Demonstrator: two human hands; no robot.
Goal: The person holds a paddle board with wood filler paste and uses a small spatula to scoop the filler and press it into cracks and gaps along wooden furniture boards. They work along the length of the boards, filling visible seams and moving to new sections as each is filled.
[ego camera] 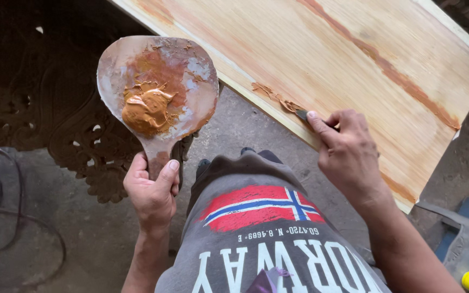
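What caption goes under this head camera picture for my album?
Left hand holds a paddle-shaped board of brown putty; right hand presses a small blade against a pale wooden panel.

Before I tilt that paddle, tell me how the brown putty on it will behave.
The putty probably stays put: it sits in a thick ridged mound on the paddle. It looks soft and sticky, likely smearing like the streak on the board.

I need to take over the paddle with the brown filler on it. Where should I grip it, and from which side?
Grip the paddle by its narrow handle, coming from below, as the left hand does now: fingers wrapped around, thumb along the front. The wide rounded blade faces up and carries a wet mound of brown filler, so stay off the face and keep it level. The right hand is busy at the wooden board.
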